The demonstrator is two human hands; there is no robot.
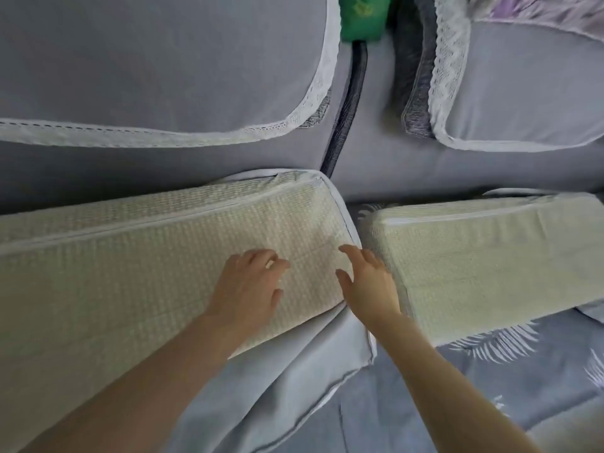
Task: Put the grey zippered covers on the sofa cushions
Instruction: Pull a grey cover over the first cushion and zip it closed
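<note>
A long cream woven cushion (137, 273) lies across the left half of the view, partly inside a grey zippered cover (294, 371) whose loose fabric spreads out below its right end. My left hand (251, 289) rests on the cushion's right end with fingers loosely bent, holding nothing. My right hand (366, 282) reaches with spread fingers to the cushion's right edge, where the grey cover rim runs. A second cream cushion (483, 259) lies to the right, a grey cover edge showing behind it.
Grey sofa back cushions (163, 60) with white lace-edged throws stand behind. A dark gap (346, 112) runs between them, with a green object (362, 18) at the top. A grey sheet with a white leaf print (490, 371) covers the seat at the lower right.
</note>
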